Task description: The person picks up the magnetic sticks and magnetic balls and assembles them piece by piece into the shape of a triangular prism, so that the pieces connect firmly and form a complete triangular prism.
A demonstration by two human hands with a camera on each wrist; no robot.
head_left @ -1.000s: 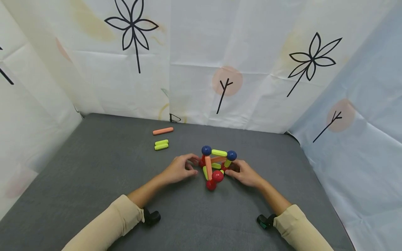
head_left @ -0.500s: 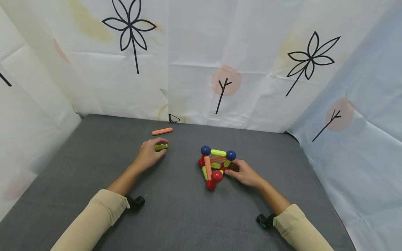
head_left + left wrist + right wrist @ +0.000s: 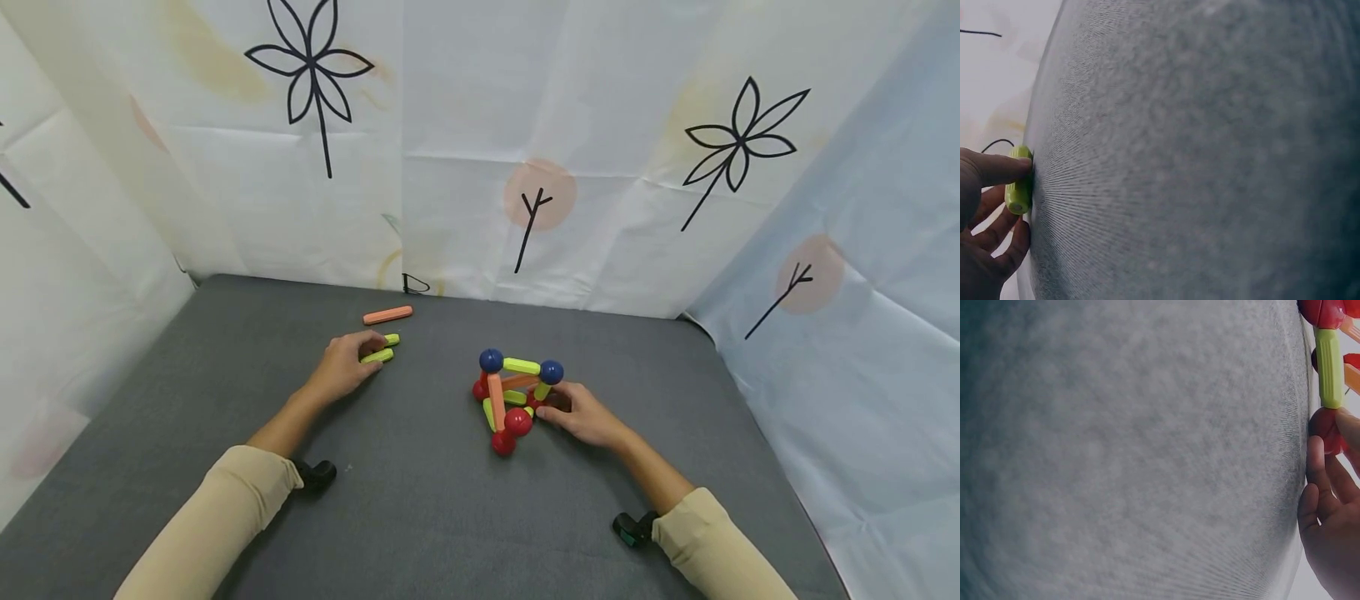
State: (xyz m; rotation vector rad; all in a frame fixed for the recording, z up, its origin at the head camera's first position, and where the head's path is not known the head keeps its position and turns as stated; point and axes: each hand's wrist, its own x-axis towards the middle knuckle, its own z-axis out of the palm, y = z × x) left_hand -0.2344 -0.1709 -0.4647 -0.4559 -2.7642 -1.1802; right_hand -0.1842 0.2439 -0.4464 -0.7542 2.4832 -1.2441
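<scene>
My left hand [image 3: 342,364] pinches a yellow-green magnetic rod [image 3: 377,356] low at the table, its thumb on the near side. In the left wrist view the thumb lies across that rod [image 3: 1018,184]. A second yellow-green rod [image 3: 392,340] lies just behind it, partly hidden by the fingers. At the right, a frame of magnetic rods and balls stands on the table, with blue balls [image 3: 491,361] on top and red balls [image 3: 518,421] below. My right hand [image 3: 590,415] holds a red ball [image 3: 1327,429] at the frame's right corner, seen closer in the right wrist view.
An orange rod [image 3: 387,315] lies farther back, beyond the left hand. The grey cloth-covered table [image 3: 450,525] ends at a printed white curtain [image 3: 465,225] behind, with more curtain on both sides.
My left hand has left the frame, moved left and back to the yellow-green rods, and drawn the near one slightly toward me, apart from the other. The right hand stays on the frame.
</scene>
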